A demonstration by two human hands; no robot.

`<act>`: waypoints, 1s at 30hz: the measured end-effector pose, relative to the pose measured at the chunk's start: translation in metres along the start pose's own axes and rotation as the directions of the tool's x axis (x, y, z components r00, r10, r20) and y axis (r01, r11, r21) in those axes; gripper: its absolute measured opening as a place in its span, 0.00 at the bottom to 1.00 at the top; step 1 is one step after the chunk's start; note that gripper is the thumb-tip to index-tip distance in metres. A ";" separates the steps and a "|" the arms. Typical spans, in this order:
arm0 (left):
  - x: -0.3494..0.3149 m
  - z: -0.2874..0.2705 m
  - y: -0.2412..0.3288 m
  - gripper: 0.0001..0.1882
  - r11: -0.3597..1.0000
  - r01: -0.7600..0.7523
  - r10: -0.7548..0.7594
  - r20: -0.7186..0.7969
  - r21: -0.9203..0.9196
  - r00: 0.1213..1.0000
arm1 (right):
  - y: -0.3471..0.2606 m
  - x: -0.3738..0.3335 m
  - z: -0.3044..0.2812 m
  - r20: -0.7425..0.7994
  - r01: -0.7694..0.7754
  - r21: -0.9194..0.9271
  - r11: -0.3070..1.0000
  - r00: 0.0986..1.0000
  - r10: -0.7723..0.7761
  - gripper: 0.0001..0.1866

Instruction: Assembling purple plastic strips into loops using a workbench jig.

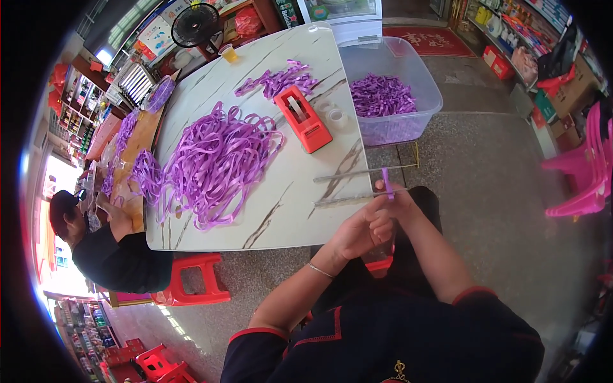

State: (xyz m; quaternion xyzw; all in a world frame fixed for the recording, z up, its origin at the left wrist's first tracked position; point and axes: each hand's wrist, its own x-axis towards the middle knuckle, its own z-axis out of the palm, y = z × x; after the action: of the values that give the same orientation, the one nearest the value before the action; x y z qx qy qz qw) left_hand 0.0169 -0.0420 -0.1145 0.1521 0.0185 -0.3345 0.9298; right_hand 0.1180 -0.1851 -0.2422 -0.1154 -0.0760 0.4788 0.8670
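Observation:
Two thin metal rods (348, 173) reach out past the right edge of the marble-patterned table. A short strip of purple ribbon (387, 179) spans them near their outer ends. My right hand (400, 203) is closed at the ribbon's lower end, fingertips against it. Close beside it, my left hand (365, 231) has curled fingers; whatever they hold, if anything, is hidden. A large tangled heap of purple ribbon (220, 159) lies on the table, with a smaller pile of ribbon pieces (278, 80) beyond it. Between heap and rods sits a red tape dispenser (303, 119).
A clear plastic bin (424, 118) of purple ribbon pieces stands right of the table (268, 223). Clear tape rolls (335, 116) lie by the dispenser. At the left, another person (115, 249) sits handling ribbon. A cup (228, 53) and a fan (195, 27) stand at the back.

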 end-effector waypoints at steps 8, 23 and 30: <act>0.000 -0.001 0.001 0.24 0.999 0.006 -0.006 -0.004 -0.032 1.000 | 0.000 0.001 0.015 -0.049 -0.094 -0.044 0.995 0.995 0.092 0.12; 0.000 -0.009 0.000 0.22 0.998 0.001 0.001 0.033 -0.057 0.999 | -0.025 -0.024 0.120 -0.373 -0.418 -0.895 0.152 0.518 -0.770 0.19; -0.001 -0.009 -0.002 0.21 0.999 -0.006 0.009 0.076 -0.035 0.997 | -0.004 -0.005 0.151 0.152 -0.571 -0.590 -0.572 0.617 -0.772 0.16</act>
State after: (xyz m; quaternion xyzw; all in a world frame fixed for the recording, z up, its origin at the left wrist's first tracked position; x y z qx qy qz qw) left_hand 0.0157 -0.0404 -0.1236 0.1232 -0.0115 -0.3361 0.9337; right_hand 0.0817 -0.1725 -0.0956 -0.9484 -0.1185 -0.1645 0.2437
